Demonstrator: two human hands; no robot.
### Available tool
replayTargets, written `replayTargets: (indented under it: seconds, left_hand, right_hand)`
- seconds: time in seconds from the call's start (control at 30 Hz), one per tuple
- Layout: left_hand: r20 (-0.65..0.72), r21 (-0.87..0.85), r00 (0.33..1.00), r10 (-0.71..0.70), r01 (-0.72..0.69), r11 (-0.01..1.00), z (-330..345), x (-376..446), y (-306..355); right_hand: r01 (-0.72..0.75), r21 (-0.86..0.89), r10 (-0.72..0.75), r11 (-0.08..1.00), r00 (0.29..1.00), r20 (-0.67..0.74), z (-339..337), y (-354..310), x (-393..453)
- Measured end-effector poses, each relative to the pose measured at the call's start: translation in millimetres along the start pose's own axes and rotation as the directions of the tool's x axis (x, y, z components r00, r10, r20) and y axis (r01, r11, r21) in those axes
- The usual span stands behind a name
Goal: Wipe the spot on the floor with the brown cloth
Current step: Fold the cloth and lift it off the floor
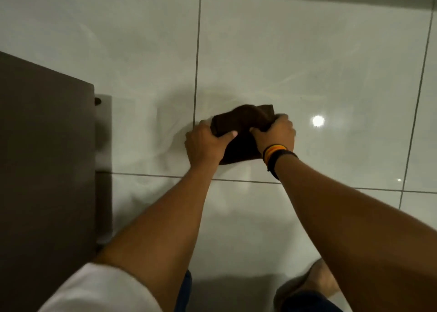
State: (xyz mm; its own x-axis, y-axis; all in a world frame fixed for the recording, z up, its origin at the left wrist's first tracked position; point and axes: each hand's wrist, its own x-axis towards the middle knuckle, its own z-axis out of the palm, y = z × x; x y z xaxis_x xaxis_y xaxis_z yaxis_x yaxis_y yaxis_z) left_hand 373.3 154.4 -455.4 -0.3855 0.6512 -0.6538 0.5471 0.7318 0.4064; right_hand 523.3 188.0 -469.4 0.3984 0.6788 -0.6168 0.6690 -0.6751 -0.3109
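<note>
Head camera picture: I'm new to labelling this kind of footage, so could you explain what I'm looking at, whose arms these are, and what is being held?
There is no machine here. A person wears one wide-angle camera on the head, looking down, so the two bare arms reaching forward are that person's own. The surface is a glossy pale tiled floor with dark grout lines; the bright dot is a lamp reflected in it. Both hands grip one bunched brown cloth low over the floor: the left hand at its left end, the right hand, with coloured wristbands, at its right. The spot to be wiped cannot be made out. A dark piece of furniture stands at the left.
</note>
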Motion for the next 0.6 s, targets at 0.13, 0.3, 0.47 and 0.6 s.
replayTargets:
  seconds: [0.13, 0.3, 0.47, 0.6]
  left_hand:
    - [0.065, -0.125, 0.998, 0.02, -0.011, 0.992, 4, 1, 11]
    - [0.084, -0.502, 0.995, -0.045, 0.082, 0.861, -40, -58, 21]
    - [0.125, -0.585, 0.989, -0.076, 0.135, 0.799, -132, -134, 46]
    - [0.062, -0.523, 0.998, -0.024, 0.053, 0.851, -229, -206, 77]
  right_hand:
    - [-0.107, 0.222, 0.06, 0.969, 0.976, 0.208, 5, -2, -1]
    - [-0.178, 0.543, 0.002, 0.821, 0.951, 0.309, -40, -4, -61]
    - [-0.242, 0.658, -0.063, 0.713, 0.912, 0.404, -135, -30, -160]
    - [-0.223, 0.652, -0.146, 0.725, 0.875, 0.462, -214, -79, -255]
